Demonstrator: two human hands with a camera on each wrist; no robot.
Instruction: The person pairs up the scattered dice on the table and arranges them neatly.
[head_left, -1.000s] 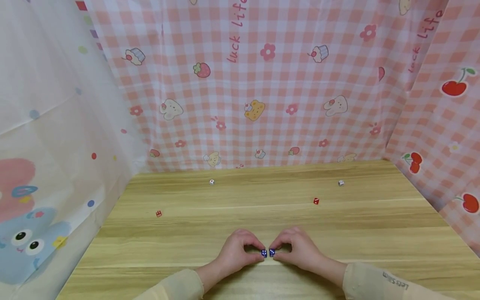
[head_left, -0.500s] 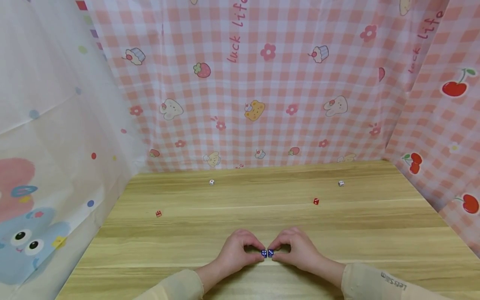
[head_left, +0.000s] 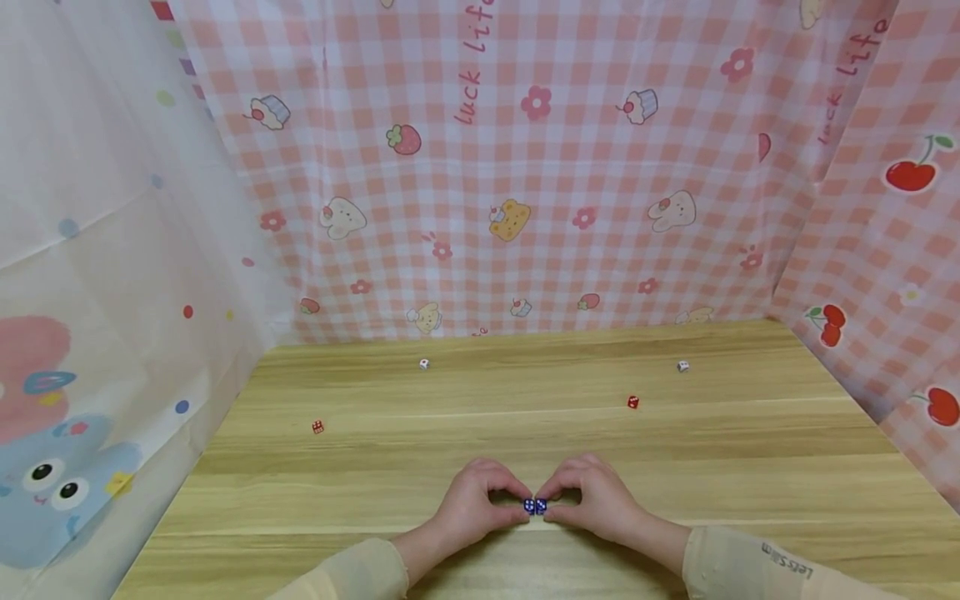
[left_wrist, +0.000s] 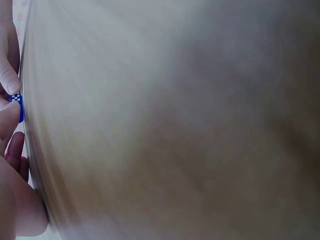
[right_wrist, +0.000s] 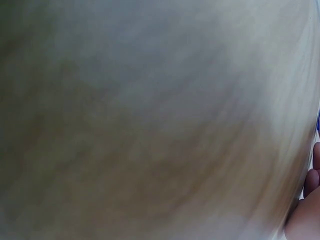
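Pinching in the fingers of the left hand (head_left: pixel 476 502) one small blue cubic die with white pips (head_left: pixel 529 506) — and in those of the right hand (head_left: pixel 594 500) a matching blue die (head_left: pixel 541 507) — side by side, too close to tell if touching, midway between both hands, at the near middle of the pale wood-grain surface (head_left: pixel 472 429).

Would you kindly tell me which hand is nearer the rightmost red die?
Right. In the head view, the right hand is below that red die; the left hand is farther off, lower left.
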